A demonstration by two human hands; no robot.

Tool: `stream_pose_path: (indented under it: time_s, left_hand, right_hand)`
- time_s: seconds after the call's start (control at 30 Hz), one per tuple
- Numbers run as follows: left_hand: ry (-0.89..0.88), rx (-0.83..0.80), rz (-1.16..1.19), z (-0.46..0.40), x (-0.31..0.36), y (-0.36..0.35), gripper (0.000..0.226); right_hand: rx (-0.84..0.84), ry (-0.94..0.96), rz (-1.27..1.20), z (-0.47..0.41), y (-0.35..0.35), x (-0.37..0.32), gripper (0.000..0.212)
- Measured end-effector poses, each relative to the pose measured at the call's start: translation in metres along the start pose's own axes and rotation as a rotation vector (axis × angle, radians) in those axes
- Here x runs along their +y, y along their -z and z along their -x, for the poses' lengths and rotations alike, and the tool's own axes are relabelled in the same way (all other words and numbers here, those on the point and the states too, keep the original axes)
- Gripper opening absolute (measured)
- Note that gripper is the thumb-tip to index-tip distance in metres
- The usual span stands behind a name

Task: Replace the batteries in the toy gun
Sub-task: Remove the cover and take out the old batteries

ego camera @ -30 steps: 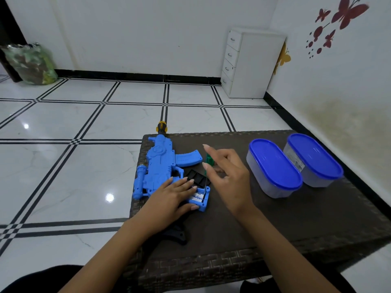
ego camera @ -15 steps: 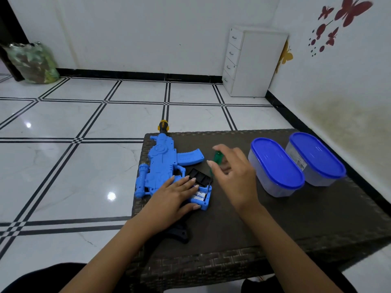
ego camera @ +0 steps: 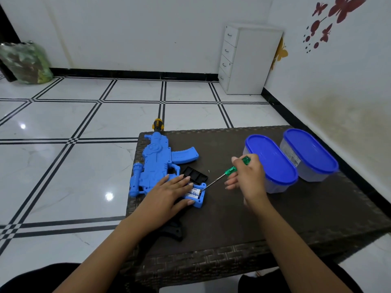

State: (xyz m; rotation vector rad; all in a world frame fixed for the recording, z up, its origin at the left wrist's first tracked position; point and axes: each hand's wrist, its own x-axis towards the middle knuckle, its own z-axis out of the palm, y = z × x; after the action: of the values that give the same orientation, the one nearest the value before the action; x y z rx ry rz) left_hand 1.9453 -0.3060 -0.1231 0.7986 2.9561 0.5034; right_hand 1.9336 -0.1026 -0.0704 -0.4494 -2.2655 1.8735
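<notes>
Blue toy gun (ego camera: 155, 166) lies on woven surface (ego camera: 232, 229) near its left edge, battery bay open w/ batteries (ego camera: 195, 192) showing. Left hand (ego camera: 167, 196) flat on gun, fingers straight. Black cover (ego camera: 194, 175) beside it. Right hand (ego camera: 248, 176), grip curled round green screwdriver (ego camera: 229, 171), tip at batteries. Two blue-lidded containers (ego camera: 273, 163) at right.

left hand (ego camera: 169, 194) flat on toy gun (ego camera: 156, 166) — right hand (ego camera: 247, 176) grips screwdriver (ego camera: 229, 172)

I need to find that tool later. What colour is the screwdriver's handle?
Translucent green; the head view shows the screwdriver in the right hand.
</notes>
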Motion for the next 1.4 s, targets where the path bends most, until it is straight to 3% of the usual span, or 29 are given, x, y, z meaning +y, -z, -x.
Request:
stream_pose_path:
  time_s: [0.2,0.4,0.5,0.7,0.77,0.83,0.9,1.0,1.13,1.4]
  left_hand:
    - [0.010,0.038,0.053,-0.002,0.002,0.001,0.105]
    - [0.052,0.171,0.065,-0.010,0.010,0.002,0.055]
    - [0.079,0.194,0.033,-0.017,0.012,0.002,0.033]
    - [0.084,0.205,0.036,-0.018,0.012,0.003,0.030]
    - [0.083,0.206,0.041,-0.017,0.011,0.003,0.030]
    - [0.084,0.201,0.035,-0.017,0.010,0.002,0.030]
    - [0.078,0.200,0.041,-0.016,0.007,0.001,0.031]
    - [0.053,0.185,0.075,-0.015,0.000,0.002,0.050]
    - [0.062,0.143,0.041,-0.012,-0.006,0.004,0.079]
    - [0.077,0.067,0.007,-0.008,-0.008,0.006,0.088]
  right_hand:
    - [0.029,-0.083,-0.139,0.000,0.004,0.002,0.010]
    - [0.008,-0.111,-0.213,0.002,0.003,0.000,0.013]
    - [-0.035,-0.056,-0.200,0.003,-0.001,0.001,0.018]
    - [0.084,0.123,-0.174,-0.003,0.008,-0.018,0.027]
    - [-0.045,0.209,-0.006,-0.004,0.007,-0.018,0.028]
    - [-0.289,0.291,0.239,-0.002,0.002,-0.014,0.025]
    - [-0.473,0.413,0.599,0.001,-0.006,-0.005,0.020]
    - [-0.574,0.541,1.042,0.005,-0.019,0.008,0.027]
    - [-0.578,0.575,1.145,0.009,-0.024,0.007,0.027]
    - [-0.574,0.672,1.236,0.010,-0.027,0.006,0.031]
